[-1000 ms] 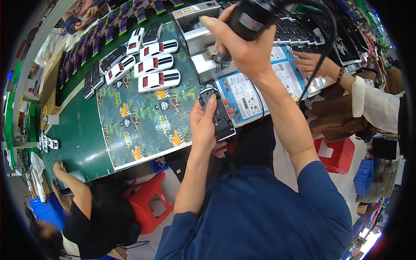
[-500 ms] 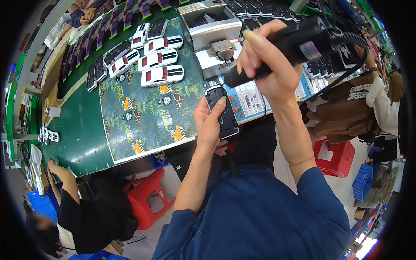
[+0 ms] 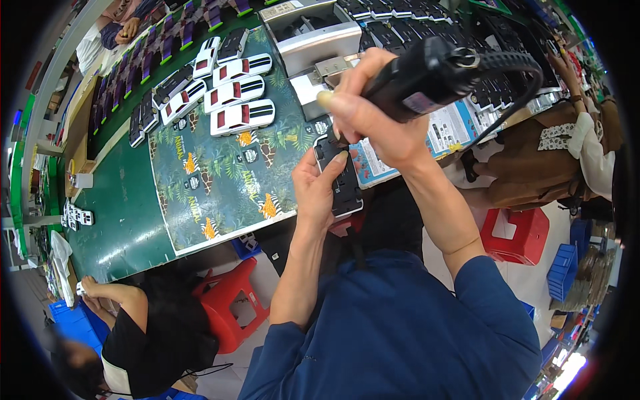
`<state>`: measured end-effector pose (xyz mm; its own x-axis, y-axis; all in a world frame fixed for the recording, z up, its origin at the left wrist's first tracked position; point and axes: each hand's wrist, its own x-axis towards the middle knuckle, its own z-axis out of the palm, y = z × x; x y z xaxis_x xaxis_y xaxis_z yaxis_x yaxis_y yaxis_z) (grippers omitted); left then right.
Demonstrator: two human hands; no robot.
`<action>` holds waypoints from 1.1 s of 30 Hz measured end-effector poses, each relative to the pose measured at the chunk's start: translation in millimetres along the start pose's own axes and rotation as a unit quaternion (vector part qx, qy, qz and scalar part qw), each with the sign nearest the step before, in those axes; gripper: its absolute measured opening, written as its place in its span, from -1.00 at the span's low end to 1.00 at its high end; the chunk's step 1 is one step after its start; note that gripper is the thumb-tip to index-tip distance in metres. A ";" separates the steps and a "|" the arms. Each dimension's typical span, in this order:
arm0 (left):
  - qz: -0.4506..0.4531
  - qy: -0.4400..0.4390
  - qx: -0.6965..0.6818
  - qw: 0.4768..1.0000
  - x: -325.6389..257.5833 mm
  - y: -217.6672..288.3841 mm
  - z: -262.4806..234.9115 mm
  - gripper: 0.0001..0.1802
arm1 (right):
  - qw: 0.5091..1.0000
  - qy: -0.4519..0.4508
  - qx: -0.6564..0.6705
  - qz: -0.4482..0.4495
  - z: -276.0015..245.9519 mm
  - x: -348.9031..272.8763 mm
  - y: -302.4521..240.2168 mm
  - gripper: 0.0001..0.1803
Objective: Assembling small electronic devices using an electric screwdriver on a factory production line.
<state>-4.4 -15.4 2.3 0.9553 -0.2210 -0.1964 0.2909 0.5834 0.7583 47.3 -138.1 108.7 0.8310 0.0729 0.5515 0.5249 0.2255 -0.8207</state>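
Observation:
My left hand (image 3: 313, 190) grips a toy car (image 3: 347, 189) turned upside down, its black underside facing up and its white body edge showing. The thumb lies along the underside. Wrapped in my right hand (image 3: 387, 133) is a black electric screwdriver (image 3: 430, 77) with a coiled cord. Its lower end is at the far end of the car's underside; my fingers partly hide it, and I cannot see the bit. Beyond my hands stands a silver metal screw feeder (image 3: 313, 43). Several white toy cars (image 3: 243, 117) with black stripes stand on the patterned mat to the left.
The patterned mat (image 3: 220, 180) covers part of the green table (image 3: 120, 230). Black car undersides (image 3: 393, 37) lie in rows at the far right. Co-workers sit at left and right, near red stools (image 3: 233, 303). The screwdriver's cord (image 3: 527, 63) loops to the right.
My right hand has brought the screwdriver down and left onto the far end of the toy car. My left hand keeps its hold. The co-worker at left has drawn a hand back from the table.

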 end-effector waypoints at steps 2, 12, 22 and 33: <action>-0.007 0.018 -0.001 1.000 -0.1 2.1 0.6 -0.72 | 0.999 -0.033 -0.011 -0.038 0.4 1.2 7.0 -0.75; -0.018 0.021 0.010 1.000 1.6 7.0 4.9 -0.80 | 0.996 -0.090 -0.007 -0.011 -7.2 1.0 13.1 -0.72; -0.010 0.017 -0.012 1.000 -2.0 6.3 1.7 -0.77 | 0.997 -0.060 -0.021 -0.040 -1.4 -6.9 7.3 -0.74; -0.048 -0.067 -0.130 0.988 -6.7 9.6 -18.3 -0.32 | 0.995 0.000 0.005 -0.095 -36.6 15.8 -19.9 -0.91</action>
<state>-7.1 6.0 -0.5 0.9121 -0.3767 -0.1615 0.3999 0.7315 0.5523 56.7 -177.0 128.2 0.7165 0.0286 0.6970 0.6712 0.2441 -0.7000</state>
